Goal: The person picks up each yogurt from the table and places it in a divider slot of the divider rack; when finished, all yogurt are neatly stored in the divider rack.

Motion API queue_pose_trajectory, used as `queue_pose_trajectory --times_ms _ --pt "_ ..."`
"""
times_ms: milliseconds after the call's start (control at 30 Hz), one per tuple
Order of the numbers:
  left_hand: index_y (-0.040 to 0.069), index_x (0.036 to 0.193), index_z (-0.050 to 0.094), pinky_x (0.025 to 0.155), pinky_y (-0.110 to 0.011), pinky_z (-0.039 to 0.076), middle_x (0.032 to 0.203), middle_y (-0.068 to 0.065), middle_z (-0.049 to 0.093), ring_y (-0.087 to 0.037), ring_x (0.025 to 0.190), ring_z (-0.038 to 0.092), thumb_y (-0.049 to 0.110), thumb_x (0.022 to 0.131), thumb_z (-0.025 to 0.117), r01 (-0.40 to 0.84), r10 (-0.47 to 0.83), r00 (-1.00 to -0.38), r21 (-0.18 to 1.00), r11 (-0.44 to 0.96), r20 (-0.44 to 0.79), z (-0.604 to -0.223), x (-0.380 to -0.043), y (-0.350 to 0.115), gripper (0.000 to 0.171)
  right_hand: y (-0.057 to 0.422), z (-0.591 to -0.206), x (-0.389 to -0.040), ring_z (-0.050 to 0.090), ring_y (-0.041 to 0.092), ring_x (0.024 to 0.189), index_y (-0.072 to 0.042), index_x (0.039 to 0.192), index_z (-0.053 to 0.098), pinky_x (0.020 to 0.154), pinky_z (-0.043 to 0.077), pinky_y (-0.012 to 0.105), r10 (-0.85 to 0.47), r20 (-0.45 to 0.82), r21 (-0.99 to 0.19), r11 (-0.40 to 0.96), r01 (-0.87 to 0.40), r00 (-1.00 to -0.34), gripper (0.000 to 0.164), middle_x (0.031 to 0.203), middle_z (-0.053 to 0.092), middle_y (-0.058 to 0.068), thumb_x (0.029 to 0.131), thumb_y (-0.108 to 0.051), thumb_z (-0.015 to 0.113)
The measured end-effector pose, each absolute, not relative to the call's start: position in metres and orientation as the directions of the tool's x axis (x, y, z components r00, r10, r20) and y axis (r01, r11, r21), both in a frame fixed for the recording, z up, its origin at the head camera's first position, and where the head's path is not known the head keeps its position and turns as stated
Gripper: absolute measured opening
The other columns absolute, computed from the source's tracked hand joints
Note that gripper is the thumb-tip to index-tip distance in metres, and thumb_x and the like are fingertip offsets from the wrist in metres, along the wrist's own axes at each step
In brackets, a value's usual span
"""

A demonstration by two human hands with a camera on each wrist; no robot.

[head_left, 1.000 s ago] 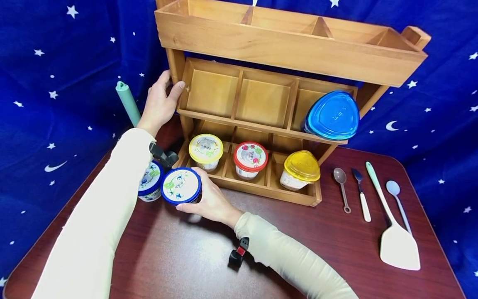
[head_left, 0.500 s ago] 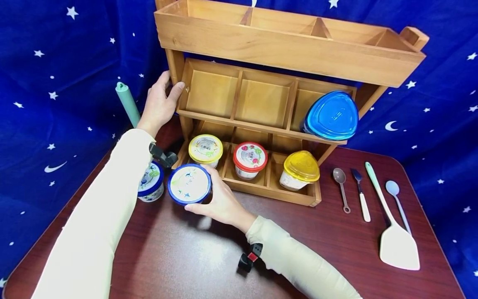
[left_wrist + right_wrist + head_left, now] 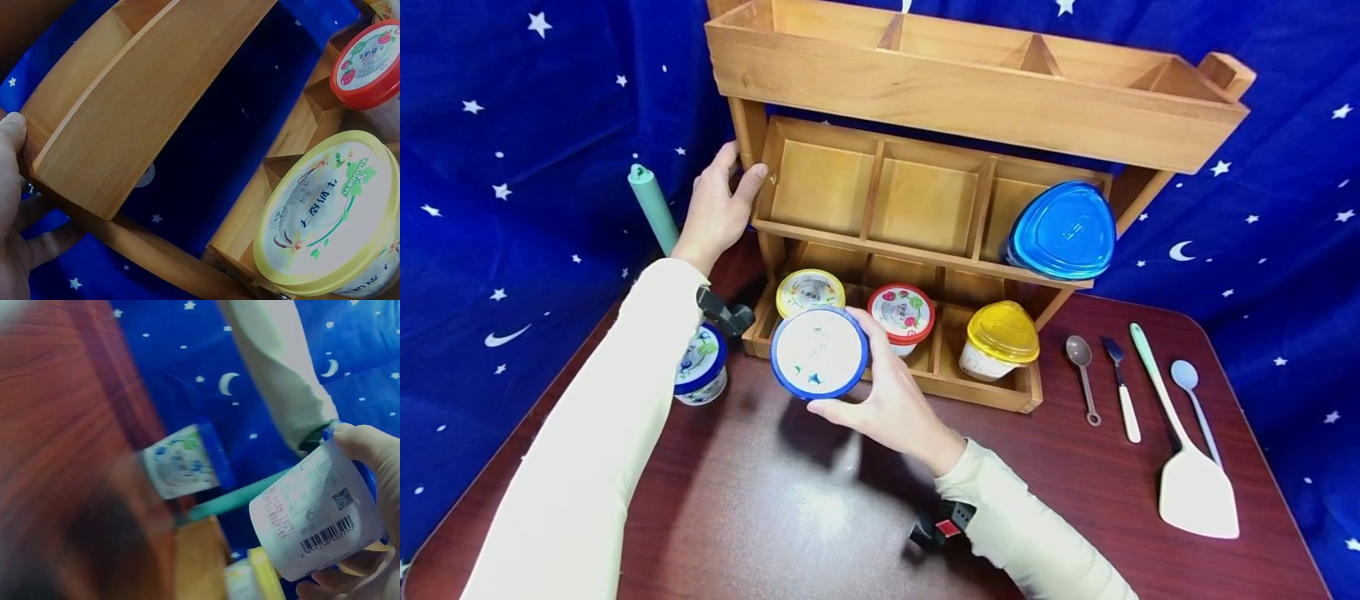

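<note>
Plain cream long left sleeve (image 3: 602, 417), smooth and nearly white where light hits; matching cream right sleeve (image 3: 1037, 517), lightly creased, edge ending at the wrist. Small black blocky left wrist camera (image 3: 728, 313) with rounded end, strapped near the cuff; black right wrist camera (image 3: 927, 532), same build, plus bright red square patch (image 3: 948, 527). Left hand (image 3: 718, 204) and right hand (image 3: 895, 404) bare.

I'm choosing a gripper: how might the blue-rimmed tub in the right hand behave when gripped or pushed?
The blue-rimmed tub probably keeps its shape: its visible wall looks undented in the right hand. Standing, it may tip if pushed high, since it narrows toward its base. On its side it would likely roll, being round.
</note>
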State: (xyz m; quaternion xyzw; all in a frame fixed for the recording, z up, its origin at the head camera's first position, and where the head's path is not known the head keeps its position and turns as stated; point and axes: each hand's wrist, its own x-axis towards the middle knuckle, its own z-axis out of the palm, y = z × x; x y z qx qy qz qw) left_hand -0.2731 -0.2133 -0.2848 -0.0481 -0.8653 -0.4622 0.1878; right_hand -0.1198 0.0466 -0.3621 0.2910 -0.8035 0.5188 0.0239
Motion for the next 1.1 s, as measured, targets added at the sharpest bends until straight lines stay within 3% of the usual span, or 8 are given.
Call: queue_pose_trajectory --times_ms 333,667,900,1100 --pt "0.015 0.147 0.043 0.111 -0.036 0.042 0.144 -0.009 0.055 -0.023 0.129 0.054 0.038 0.103 0.049 0.251 -0.088 -0.927 0.777 0.577 0.365 -0.281 -0.272 -0.213 0.050 0.062 -0.322 -0.123 0.050 0.015 0.127 -0.023 0.153 0.022 0.094 0.055 0.034 -0.357 0.479 -0.741 0.325 -0.587 -0.802 0.114 0.146 0.045 0.002 0.065 -0.023 0.094" --pt "0.013 0.145 0.044 0.110 -0.038 0.042 0.143 -0.011 0.056 -0.025 0.128 0.055 0.035 0.103 0.049 0.259 -0.084 -0.924 0.774 0.578 0.372 -0.284 -0.271 -0.212 0.048 0.077 -0.298 -0.136 0.045 0.014 0.133 -0.025 0.152 0.023 0.111 0.041 0.038 -0.277 0.570 -0.723 0.278 -0.632 -0.774 0.113 0.148 0.043 -0.002 0.065 -0.013 0.093" --pt "0.013 0.146 0.043 0.110 -0.038 0.043 0.143 -0.011 0.056 -0.025 0.128 0.055 0.036 0.103 0.049 0.259 -0.083 -0.923 0.768 0.586 0.375 -0.284 -0.271 -0.212 0.049 0.091 -0.284 -0.155 0.044 0.019 0.132 -0.015 0.152 0.021 0.109 0.045 0.032 -0.200 0.625 -0.740 0.156 -0.654 -0.755 0.108 0.149 0.037 0.004 0.067 0.004 0.086" --pt "0.013 0.145 0.044 0.109 -0.040 0.043 0.141 -0.012 0.057 -0.027 0.126 0.056 0.036 0.103 0.049 0.263 -0.084 -0.921 0.766 0.586 0.380 -0.284 -0.271 -0.212 0.049 0.092 -0.276 -0.167 0.037 0.018 0.137 -0.009 0.151 0.019 0.114 0.039 0.035 -0.110 0.633 -0.746 0.178 -0.642 -0.766 0.107 0.151 0.033 0.005 0.068 0.005 0.085"
